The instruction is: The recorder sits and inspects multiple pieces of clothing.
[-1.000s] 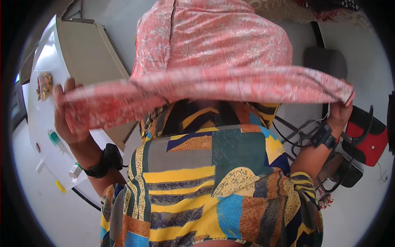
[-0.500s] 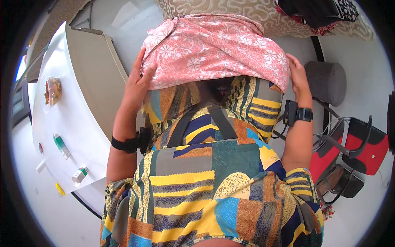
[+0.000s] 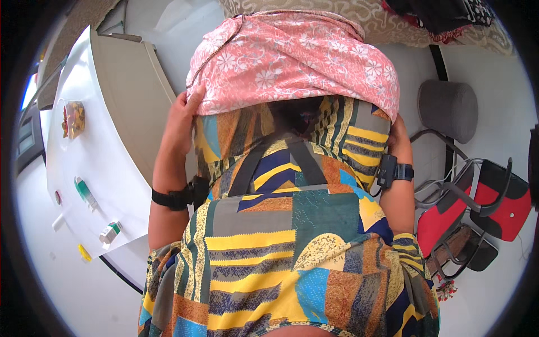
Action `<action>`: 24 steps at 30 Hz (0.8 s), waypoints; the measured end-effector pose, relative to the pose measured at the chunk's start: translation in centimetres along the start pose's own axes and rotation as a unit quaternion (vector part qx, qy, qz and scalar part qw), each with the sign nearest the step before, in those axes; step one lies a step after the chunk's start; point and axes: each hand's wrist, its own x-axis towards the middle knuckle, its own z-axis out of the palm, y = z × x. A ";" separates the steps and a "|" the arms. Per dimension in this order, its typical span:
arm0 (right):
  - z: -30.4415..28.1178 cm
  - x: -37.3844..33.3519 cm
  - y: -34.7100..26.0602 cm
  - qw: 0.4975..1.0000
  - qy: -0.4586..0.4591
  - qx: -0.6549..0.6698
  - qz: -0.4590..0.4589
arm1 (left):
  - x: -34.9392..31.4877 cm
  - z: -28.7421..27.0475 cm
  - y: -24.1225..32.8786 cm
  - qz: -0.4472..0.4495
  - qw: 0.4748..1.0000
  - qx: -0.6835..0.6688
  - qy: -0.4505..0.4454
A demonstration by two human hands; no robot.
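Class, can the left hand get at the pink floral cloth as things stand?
Likely yes: the left hand is at the left edge of the pink cloth; nothing visible blocks it.

This looks like a room in a home, though the furniture could suit an office too; on the far side lies a padded piece in swirl-patterned fabric (image 3: 387, 37), with dark cloths (image 3: 441, 17) heaped at its right; red-and-black seating (image 3: 502, 205) stands right; a white table (image 3: 120, 191) at left carries small green-and-white packs (image 3: 110, 232).
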 end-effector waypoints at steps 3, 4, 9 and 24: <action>-1.6 2.8 0.5 0.999 -0.004 0.043 -0.019 | 0.5 0.1 0.3 0.014 0.998 0.033 0.042; -1.3 2.9 0.3 0.996 -0.012 0.083 -0.013 | 0.3 0.6 0.7 0.052 0.997 0.034 0.048; -1.0 4.0 -1.3 0.992 -0.012 0.128 0.006 | 0.3 1.8 1.8 0.116 0.986 0.094 0.074; -5.6 -10.1 -13.1 0.920 -0.047 0.203 -0.331 | -7.5 -0.3 13.5 0.349 0.935 -0.052 0.045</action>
